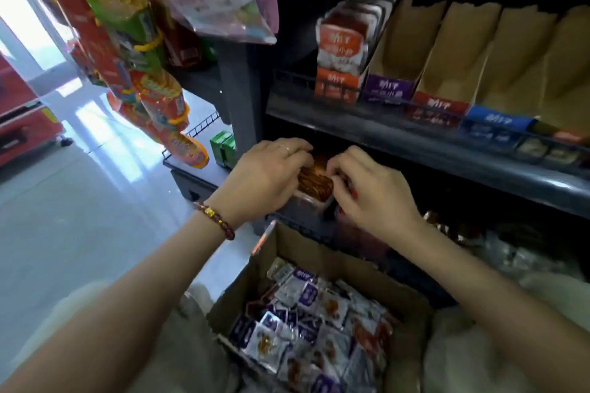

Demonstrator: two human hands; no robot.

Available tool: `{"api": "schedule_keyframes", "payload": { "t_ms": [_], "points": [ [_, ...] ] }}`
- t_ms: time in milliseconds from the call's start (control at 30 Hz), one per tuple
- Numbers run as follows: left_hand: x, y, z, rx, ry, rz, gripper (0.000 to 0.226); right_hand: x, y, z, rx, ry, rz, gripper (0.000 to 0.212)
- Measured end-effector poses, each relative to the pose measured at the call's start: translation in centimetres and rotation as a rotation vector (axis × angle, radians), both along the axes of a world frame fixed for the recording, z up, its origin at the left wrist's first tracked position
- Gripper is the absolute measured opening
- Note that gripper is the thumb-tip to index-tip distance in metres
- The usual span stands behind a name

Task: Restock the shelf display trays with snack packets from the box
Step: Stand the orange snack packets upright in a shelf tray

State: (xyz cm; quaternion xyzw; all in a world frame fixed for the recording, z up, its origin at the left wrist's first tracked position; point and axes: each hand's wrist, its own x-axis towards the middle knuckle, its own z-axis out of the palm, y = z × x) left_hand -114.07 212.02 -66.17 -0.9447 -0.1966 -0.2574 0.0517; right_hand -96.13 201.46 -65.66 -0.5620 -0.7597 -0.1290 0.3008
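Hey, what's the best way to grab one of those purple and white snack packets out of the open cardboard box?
Come straight down through the open top of the brown cardboard box, since its walls block the sides. The purple and white foil packets lie flat and overlapping, so probably pinch an exposed sealed edge of a top one and lift it clear.

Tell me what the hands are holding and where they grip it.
Both grip a stack of orange snack packets over the lower tray: left hand on its left side, right hand on its right.
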Motion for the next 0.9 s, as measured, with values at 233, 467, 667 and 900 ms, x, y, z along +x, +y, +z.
{"api": "schedule_keyframes", "payload": {
  "t_ms": [233, 467, 667, 900],
  "points": [
    [-7.1, -6.9, -8.9, -0.091, 0.403, -0.125, 0.021, 0.4, -6.4, -10.1, -0.67, -0.274, 0.265, 0.011],
    [-11.5, -10.6, -15.8, -0.277, 0.611, -0.125, 0.016, -0.7, -9.4, -21.8, -1.146, -0.162, 0.168, 0.02],
    [-11.7, -11.0, -18.3, -0.356, 0.734, -0.106, 0.02, -1.1, -10.3, -29.3, -1.425, -0.161, -0.129, 0.036],
    [-11.1, -10.7, -19.2, -0.345, 0.64, -0.149, 0.022, -1.4, -11.4, -31.5, -1.159, -0.074, -0.51, 0.044]
  ]
}}
